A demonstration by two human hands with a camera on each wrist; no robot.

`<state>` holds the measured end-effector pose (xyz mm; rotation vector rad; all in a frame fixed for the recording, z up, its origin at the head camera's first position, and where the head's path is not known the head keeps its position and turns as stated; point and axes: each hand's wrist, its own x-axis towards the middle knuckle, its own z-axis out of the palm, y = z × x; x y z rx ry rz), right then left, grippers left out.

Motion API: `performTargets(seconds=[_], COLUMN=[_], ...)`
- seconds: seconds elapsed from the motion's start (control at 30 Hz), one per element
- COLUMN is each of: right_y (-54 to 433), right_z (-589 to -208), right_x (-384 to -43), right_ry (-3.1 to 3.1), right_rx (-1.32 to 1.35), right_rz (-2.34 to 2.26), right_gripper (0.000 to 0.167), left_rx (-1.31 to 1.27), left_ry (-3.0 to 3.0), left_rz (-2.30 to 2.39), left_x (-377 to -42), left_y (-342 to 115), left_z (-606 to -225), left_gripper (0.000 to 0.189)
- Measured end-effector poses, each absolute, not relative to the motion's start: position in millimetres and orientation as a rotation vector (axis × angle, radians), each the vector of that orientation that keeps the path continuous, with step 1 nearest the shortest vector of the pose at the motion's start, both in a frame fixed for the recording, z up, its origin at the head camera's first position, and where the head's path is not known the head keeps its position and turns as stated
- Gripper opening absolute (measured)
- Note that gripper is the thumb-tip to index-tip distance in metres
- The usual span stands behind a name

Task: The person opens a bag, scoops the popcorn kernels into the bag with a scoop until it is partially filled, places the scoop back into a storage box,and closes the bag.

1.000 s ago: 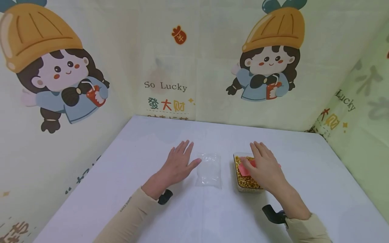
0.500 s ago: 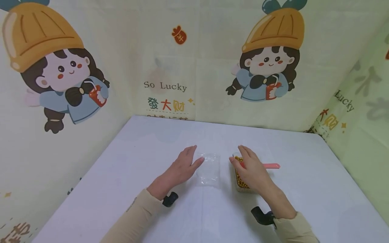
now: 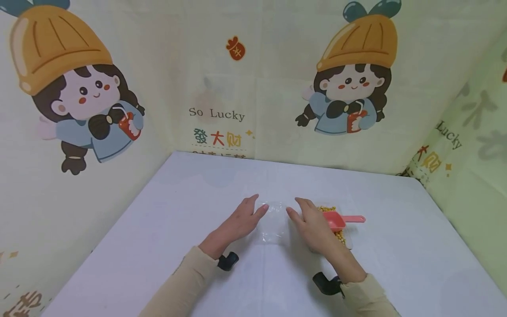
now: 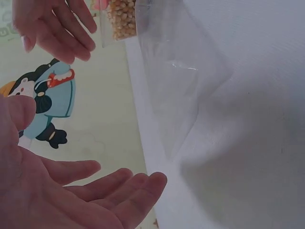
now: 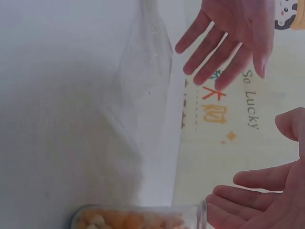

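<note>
A clear plastic bag (image 3: 273, 231) lies flat on the white table between my two hands in the head view. My left hand (image 3: 239, 222) is held at its left side, fingers extended and thumb apart, with nothing in the palm. From the other side my right hand (image 3: 314, 226) faces it, fingers loosely bent and holding nothing; it covers the left part of a clear container (image 3: 350, 247) of yellow corn kernels (image 3: 340, 237). On the kernels rests a pink scoop (image 3: 335, 221), its handle pointing right past the rim. In the left wrist view the bag (image 4: 176, 81) looks slightly puffed.
The white table (image 3: 190, 185) meets a printed cloth backdrop (image 3: 277, 88) at the back and both sides. A black wrist mount (image 3: 229, 261) sits under the left wrist, another black mount (image 3: 327, 284) under the right.
My right hand has moved left from above the container toward the bag, uncovering the scoop. The left hand has shifted slightly right, closer to the bag. The bag and container stay in place.
</note>
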<state>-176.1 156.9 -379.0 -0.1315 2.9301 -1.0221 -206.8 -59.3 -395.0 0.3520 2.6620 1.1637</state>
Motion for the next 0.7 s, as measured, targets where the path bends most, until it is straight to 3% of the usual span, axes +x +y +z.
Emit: performTargets(seconds=[0.7], right_y=[127.5], right_z=[-398.0], right_x=[-195.8], right_ry=[2.859], right_rx=[-0.121], right_rz=[-1.07], right_gripper=[0.065], left_rx=[0.262], left_ry=[2.641], left_rz=[1.17], left_x=[-217.6], left_y=[-56.7], left_z=[-407.4], left_gripper=[0.074])
